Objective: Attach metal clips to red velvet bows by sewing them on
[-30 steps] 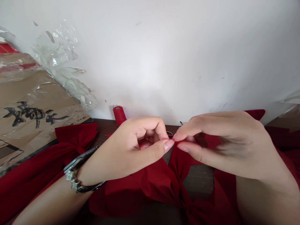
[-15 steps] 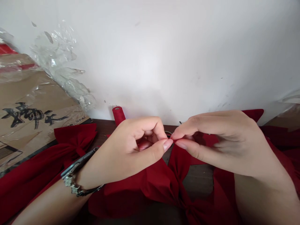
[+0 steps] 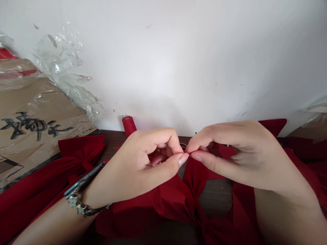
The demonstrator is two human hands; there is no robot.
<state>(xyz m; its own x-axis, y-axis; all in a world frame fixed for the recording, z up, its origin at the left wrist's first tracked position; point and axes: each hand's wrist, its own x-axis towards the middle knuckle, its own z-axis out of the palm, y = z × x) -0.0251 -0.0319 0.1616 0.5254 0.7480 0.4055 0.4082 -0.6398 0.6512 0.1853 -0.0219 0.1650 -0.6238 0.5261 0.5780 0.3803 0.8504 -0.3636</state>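
Note:
My left hand (image 3: 143, 163) and my right hand (image 3: 237, 156) meet fingertip to fingertip above a dark wooden table (image 3: 217, 197). Both pinch the gathered middle of a red fabric bow (image 3: 178, 197), thumb against forefinger. The bow's wings hang down below my hands. A watch or bracelet (image 3: 79, 195) sits on my left wrist. Whether a needle or thread is between my fingers is too small to tell. A red spool of thread (image 3: 129, 125) stands upright just behind my left hand, against the wall.
Another red bow (image 3: 79, 149) lies at the left, and more red fabric (image 3: 309, 153) lies at the right. A cardboard box (image 3: 33, 126) wrapped in clear plastic (image 3: 66, 75) stands at the far left. A white wall (image 3: 178, 61) closes the back.
My hands have barely moved; the left wrist has sunk slightly and the fingertips stay pinched together on the bow.

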